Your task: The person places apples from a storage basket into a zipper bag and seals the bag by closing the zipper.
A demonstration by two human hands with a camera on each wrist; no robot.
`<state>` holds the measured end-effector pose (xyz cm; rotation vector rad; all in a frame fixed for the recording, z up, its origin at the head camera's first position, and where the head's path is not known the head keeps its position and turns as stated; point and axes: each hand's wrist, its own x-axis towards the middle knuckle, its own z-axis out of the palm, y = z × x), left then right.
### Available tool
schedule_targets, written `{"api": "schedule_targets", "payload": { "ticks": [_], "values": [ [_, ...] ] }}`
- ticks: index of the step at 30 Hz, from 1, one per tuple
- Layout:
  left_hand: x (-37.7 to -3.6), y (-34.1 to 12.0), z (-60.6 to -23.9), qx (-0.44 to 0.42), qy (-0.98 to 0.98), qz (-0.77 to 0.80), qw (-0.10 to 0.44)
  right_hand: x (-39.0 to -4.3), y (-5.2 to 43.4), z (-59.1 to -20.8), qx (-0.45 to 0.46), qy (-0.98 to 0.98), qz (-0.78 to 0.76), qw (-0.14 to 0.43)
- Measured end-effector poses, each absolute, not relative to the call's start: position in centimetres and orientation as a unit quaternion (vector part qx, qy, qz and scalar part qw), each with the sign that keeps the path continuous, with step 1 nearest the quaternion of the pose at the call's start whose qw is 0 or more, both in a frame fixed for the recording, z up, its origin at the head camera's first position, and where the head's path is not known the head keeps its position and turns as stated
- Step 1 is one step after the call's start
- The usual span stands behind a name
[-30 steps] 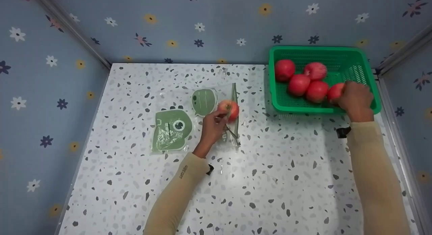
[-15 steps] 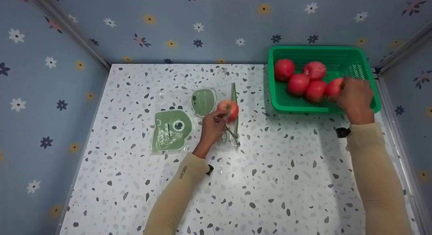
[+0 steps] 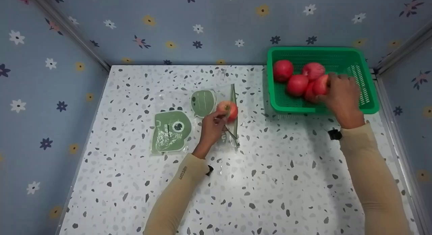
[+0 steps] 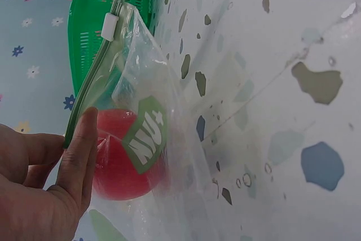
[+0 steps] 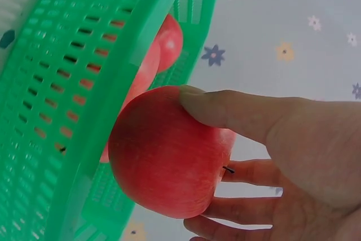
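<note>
A clear zip bag (image 3: pixel 170 130) printed with a green dinosaur lies flat on the table, its mouth toward the right. My left hand (image 3: pixel 212 131) pinches the green zip edge between thumb and fingers, lifting it open. One red apple (image 4: pixel 115 182) sits inside near that mouth, behind the clear film. A white slider (image 4: pixel 109 27) shows at one end of the zip. Over the green basket (image 3: pixel 270 83), my right hand (image 3: pixel 345 96) grips another red apple (image 5: pixel 169 156) with thumb and fingers around it. In the right wrist view this apple is raised beside the basket's rim.
Several more apples (image 3: pixel 282 70) lie in the basket's left and middle part. The basket stands at the table's back right corner, against the flowered wall (image 3: pixel 216 29). A speckled white table (image 3: pixel 270 187) stretches in front of both hands.
My right hand has lifted its apple from the basket's right side and moved left, so it now overlaps a neighbouring apple. The left hand holds still at the bag.
</note>
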<state>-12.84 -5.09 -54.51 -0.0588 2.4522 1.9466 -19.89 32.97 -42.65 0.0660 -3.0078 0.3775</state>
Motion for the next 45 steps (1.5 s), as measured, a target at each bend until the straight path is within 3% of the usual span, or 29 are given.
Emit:
{"api": "schedule_targets", "payload": {
  "ticks": [14,32,45],
  "values": [
    [-12.9,-5.1,-54.5,-0.016,0.778,0.629,0.012,-19.5,30.0,-42.5,0.055,-0.99,0.109,0.064],
    [-12.9,-5.1,-54.5,-0.016,0.775,0.631,0.012,-18.8,27.1,-42.8,0.105,-0.98,0.12,0.118],
    [-13.0,-5.1,-54.6,-0.016,0.771,0.636,0.011,-18.5,25.4,-42.8,0.132,-0.977,0.119,0.117]
  ]
}}
